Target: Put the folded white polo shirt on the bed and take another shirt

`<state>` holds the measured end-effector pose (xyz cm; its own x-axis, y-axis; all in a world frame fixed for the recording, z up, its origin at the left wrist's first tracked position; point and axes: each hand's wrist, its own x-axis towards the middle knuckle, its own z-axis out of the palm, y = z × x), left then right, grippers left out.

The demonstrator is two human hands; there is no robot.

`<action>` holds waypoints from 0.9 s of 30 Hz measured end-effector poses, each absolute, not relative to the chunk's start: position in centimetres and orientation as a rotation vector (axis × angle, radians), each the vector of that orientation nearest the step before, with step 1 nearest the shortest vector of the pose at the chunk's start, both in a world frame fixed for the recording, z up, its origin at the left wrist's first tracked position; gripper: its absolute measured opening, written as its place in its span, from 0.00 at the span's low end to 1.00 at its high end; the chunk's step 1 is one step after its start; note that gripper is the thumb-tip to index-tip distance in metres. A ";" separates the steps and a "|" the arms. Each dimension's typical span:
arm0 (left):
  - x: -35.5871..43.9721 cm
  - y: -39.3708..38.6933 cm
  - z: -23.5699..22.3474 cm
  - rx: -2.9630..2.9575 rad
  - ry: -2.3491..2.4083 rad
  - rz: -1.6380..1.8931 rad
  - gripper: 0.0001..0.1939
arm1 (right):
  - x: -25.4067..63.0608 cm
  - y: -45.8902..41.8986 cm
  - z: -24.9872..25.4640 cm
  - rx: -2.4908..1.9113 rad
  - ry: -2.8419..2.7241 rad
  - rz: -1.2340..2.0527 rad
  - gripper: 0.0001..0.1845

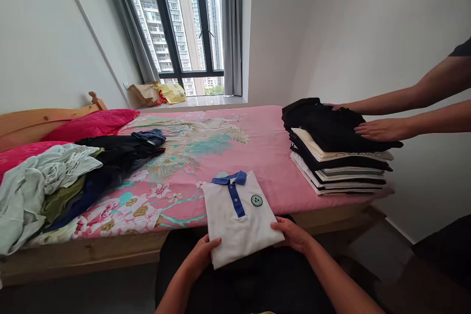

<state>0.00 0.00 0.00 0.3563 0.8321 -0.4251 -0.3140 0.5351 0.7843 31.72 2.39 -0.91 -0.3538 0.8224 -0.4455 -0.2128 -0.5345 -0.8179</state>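
A folded white polo shirt [237, 218] with a blue collar and a round green badge lies on the near edge of the bed, partly overhanging it. My left hand [201, 254] grips its lower left corner, thumb on top. My right hand [290, 233] holds its right edge, fingers curled under. Both hands are closed on the shirt.
A stack of folded clothes [340, 167] stands at the bed's right end; another person's two hands [379, 130] rest on the black garment on top. A heap of unfolded clothes [62, 181] lies at the left, by red pillows [91, 125]. The bed has a pink floral cover [221, 142].
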 end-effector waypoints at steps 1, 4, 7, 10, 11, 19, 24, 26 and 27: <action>0.2 0.4 0.5 0.641 0.906 0.845 0.29 | 31.5 2.7 -1.1 -1.153 -0.856 1.960 0.27; 0.5 1.6 1.6 0.588 0.875 0.871 0.28 | 30.8 3.3 -1.5 -1.076 -0.804 1.976 0.25; 0.5 2.1 1.9 0.527 0.870 0.822 0.29 | 30.8 3.0 -1.7 -0.982 -0.745 1.973 0.24; 0.3 2.2 1.5 0.425 0.842 0.804 0.33 | 30.6 1.5 -1.6 -0.890 -0.639 1.936 0.26; 0.3 2.3 1.4 0.388 0.824 0.814 0.34 | 30.4 0.8 -1.5 -0.850 -0.611 1.916 0.27; 1.7 2.5 1.9 0.267 0.723 0.851 0.35 | 24.6 -2.6 0.3 -0.541 -0.364 1.707 0.26; 2.0 0.8 1.5 0.204 0.606 0.946 0.26 | 23.3 -1.7 0.4 -0.737 -0.028 1.595 0.28; 1.6 -0.4 0.8 0.207 0.545 0.983 0.22 | 23.5 -1.6 0.1 -0.763 -0.001 1.582 0.28; 1.3 -1.0 0.4 0.212 0.553 0.972 0.20 | 23.6 -1.7 -0.1 -0.768 -0.002 1.579 0.29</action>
